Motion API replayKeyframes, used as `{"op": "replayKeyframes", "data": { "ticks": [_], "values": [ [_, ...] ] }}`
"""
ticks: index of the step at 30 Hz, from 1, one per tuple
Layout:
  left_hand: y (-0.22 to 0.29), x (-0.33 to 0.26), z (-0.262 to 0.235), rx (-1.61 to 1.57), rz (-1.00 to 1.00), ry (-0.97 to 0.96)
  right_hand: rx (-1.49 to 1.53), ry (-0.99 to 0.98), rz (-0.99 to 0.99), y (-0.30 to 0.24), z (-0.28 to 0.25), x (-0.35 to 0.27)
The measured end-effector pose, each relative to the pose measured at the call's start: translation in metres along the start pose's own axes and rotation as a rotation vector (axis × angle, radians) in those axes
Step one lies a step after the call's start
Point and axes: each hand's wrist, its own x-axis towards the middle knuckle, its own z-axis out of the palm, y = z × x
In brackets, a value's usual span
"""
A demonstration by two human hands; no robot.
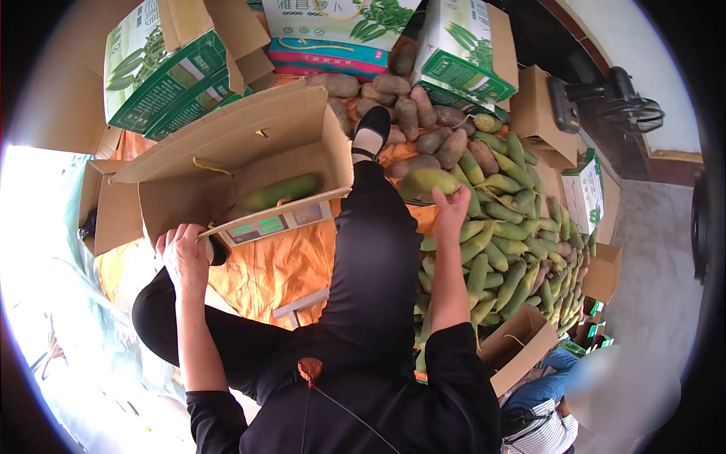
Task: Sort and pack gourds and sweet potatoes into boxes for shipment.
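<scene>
My right hand [451,204] grips a plump green radish [429,182], held low over the near side of a heap of green radishes [503,250]. In front of me, to the left, stands an open cardboard carton [261,121], with one long green radish [278,194] lying in it. The fingers of my left hand [184,257] are closed over the carton's near left edge. Under the carton's near side shows a weighing scale [272,225] with lit green displays.
Reddish-brown roots [406,113] lie behind the green heap. Green-and-white printed boxes [170,68] stand along the back. An orange sheet [272,265] covers the ground. At right are a black fan [635,113], an open carton [522,344] and another person in a striped garment [544,431].
</scene>
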Motion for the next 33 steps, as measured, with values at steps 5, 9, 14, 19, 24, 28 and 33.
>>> {"op": "replayKeyframes", "data": {
  "ticks": [5, 9, 14, 19, 24, 28, 33],
  "values": [
    [-0.001, -0.004, -0.001, 0.014, 0.014, 0.035, 0.22, -0.192, -0.34, -0.154, 0.067, -0.025],
    [-0.003, -0.006, -0.003, 0.066, 0.008, 0.034, 0.354, -0.436, -0.385, -0.21, 0.126, -0.057],
    [-0.004, 0.002, 0.007, 0.032, 0.044, 0.001, -0.114, -0.626, -0.657, -0.191, 0.179, -0.066],
    [-0.013, -0.003, 0.011, 0.105, 0.031, -0.024, -0.182, -0.358, -0.396, -0.168, 0.148, -0.048],
    [-0.024, 0.0, 0.014, 0.136, 0.054, -0.009, -0.266, 0.067, 0.091, -0.062, 0.04, 0.007],
    [-0.016, 0.004, 0.026, 0.131, 0.073, -0.03, -0.611, 0.262, 0.119, -0.016, -0.04, 0.014],
    [-0.025, 0.0, 0.022, 0.165, 0.081, -0.007, -0.694, 0.286, 0.256, -0.047, -0.051, 0.012]
  ]
}}
